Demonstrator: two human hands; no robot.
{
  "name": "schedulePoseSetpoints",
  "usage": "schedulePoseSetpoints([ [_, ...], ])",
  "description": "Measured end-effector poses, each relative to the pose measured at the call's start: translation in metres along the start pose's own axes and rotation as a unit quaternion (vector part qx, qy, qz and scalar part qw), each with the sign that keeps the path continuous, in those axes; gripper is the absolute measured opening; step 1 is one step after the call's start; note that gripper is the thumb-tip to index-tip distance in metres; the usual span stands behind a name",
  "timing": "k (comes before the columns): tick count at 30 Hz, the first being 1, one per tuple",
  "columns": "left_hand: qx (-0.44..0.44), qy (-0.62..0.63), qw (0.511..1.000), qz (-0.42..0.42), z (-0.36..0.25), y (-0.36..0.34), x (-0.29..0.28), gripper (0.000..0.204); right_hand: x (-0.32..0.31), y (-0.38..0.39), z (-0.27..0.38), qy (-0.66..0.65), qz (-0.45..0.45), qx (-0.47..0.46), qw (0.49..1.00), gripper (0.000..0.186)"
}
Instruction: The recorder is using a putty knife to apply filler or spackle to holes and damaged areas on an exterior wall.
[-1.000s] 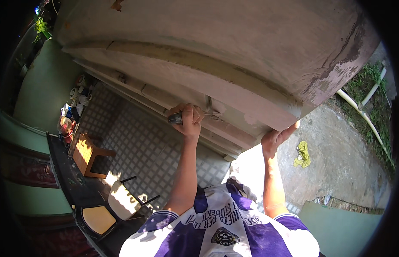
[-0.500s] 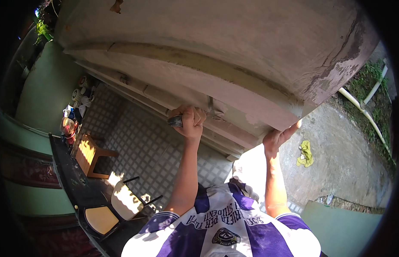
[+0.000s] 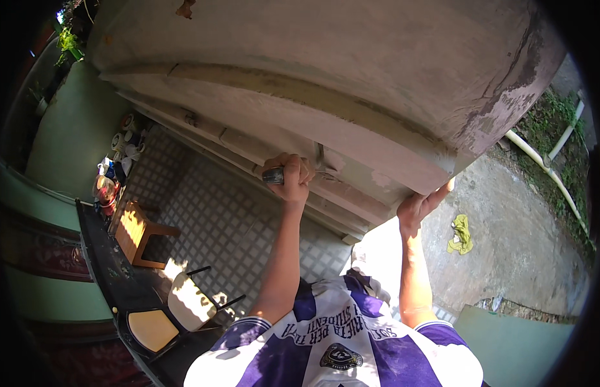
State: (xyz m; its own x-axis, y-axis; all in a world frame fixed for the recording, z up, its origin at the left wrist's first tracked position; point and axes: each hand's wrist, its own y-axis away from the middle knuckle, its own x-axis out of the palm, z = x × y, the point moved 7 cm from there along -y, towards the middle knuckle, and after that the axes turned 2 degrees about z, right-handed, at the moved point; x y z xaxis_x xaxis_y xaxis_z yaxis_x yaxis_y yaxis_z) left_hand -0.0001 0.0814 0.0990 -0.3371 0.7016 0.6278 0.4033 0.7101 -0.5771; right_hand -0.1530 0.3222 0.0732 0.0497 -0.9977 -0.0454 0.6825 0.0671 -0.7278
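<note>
A: Largest item?

B: One grey-beige plastered masonry structure (image 3: pixel 326 45), stepped, flaking at right; fills the far side, its steps slanting from far left to near right.

A: Ground?

B: One grey concrete yard (image 3: pixel 512 238), right. One checked, pale-and-grey tile floor (image 3: pixel 210 200), left.

A: Furnishings?

B: One cream-and-black chair (image 3: pixel 192 303), near left; beyond it, one orange-brown wooden stool (image 3: pixel 130 227). One crumpled yellow-green cloth (image 3: pixel 465 232), lying on the yard.

A: Hands?

B: Right hand (image 3: pixel 416 209): bare, fingers straight, gripping no tool, laid against the structure's right corner. Left hand (image 3: pixel 290 175): bare, fist clamped on the smallest item.

A: Namely?

B: One short, dark, rounded tool handle (image 3: pixel 272 175), its butt showing at the fist's left.

A: Its lie?

B: Long axis roughly left to right, so far as shows. One pinkish recessed ledge (image 3: pixel 355 197) runs off just right of the fist; the left hand is nearer its middle, the right hand nearer its right end. Working end hidden; whether it meets the plaster, cannot tell.
</note>
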Motion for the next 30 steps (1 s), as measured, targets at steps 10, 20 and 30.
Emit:
schedulePoseSetpoints([
  [10,0.006,0.031,0.999,0.030,0.004,-0.002,0.001,0.024,-0.001,0.001,-0.003,0.028,-0.001,-0.013,1.000,0.055],
  [20,0.001,-0.005,0.999,0.052,0.006,0.005,0.014,0.030,-0.002,0.002,-0.005,0.006,0.000,-0.012,1.000,0.052],
  [30,-0.006,-0.041,0.997,0.065,0.021,0.013,0.014,0.029,-0.001,0.003,-0.002,0.003,0.003,-0.010,1.000,0.053],
])
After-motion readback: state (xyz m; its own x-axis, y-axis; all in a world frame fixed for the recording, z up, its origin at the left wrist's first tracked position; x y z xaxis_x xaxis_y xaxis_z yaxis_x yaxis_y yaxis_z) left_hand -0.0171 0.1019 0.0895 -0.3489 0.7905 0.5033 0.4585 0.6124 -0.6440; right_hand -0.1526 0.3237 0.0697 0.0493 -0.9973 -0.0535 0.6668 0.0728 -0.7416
